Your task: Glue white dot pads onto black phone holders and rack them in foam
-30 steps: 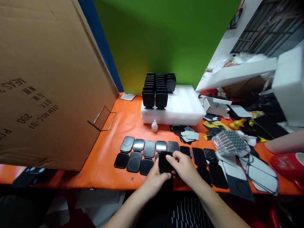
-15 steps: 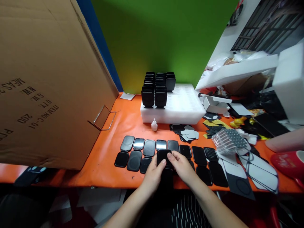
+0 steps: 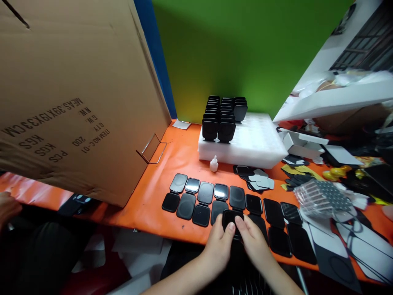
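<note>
Both my hands meet over the near edge of the orange table. My left hand (image 3: 218, 243) grips the left side of a black rounded-square folding pad (image 3: 232, 217), thumb on its face. On the right side of the same pad, my right hand (image 3: 254, 241) also presses a thumb. Its lower part is hidden by my fingers. Beyond and beside my hands lie several similar hinged pads (image 3: 186, 206), opened flat in a row, some with shiny upper faces. A white foam block (image 3: 242, 155) holds rows of upright black pads (image 3: 210, 130). In front of it stands a small white dropper bottle (image 3: 214, 164).
Loose grey and black rounded pieces (image 3: 259, 180) lie right of the bottle. A large cardboard box (image 3: 76, 82) with a wire stand (image 3: 153, 149) rises at left. A plastic-wrapped pack (image 3: 319, 196) and cables clutter the right. Another person's hand (image 3: 8, 208) shows at the left edge.
The camera view has turned left, so the table things sit farther right. My hands still hold the pad, now lower in view. Another person's hand has appeared at the left edge.
</note>
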Available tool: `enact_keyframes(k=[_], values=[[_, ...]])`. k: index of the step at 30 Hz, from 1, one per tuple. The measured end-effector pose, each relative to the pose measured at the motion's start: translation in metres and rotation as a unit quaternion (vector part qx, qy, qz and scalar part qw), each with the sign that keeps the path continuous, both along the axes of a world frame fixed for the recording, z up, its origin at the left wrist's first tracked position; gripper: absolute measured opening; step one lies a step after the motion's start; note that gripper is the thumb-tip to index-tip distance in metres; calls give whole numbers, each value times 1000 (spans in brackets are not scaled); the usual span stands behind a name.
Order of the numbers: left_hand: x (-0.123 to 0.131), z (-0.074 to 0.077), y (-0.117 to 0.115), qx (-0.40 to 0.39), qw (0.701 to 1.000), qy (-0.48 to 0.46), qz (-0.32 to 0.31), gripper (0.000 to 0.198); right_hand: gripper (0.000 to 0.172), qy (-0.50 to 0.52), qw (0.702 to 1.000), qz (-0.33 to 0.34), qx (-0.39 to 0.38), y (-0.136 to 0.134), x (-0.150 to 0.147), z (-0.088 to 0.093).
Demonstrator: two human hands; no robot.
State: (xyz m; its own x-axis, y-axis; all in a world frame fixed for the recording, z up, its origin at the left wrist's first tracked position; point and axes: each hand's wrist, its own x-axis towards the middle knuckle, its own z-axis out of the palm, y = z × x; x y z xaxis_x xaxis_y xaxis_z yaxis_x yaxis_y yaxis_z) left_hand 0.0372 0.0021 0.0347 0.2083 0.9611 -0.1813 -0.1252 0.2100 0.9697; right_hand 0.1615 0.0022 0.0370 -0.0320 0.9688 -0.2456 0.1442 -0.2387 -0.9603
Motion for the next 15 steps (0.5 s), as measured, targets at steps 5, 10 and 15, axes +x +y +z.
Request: enact_keyframes(k=[5,10,15], values=[[3,14,15,-104,977,-145,115,45,52,126,988,-21,-82,-24,-3,-5],[-4,25,33,-108,965,-199,130,43,44,231,954,-112,-154,-29,-17,-8],[-16,30,50,-29,993,-109,16,36,37,179,966,-176,-71,0,10,29]])
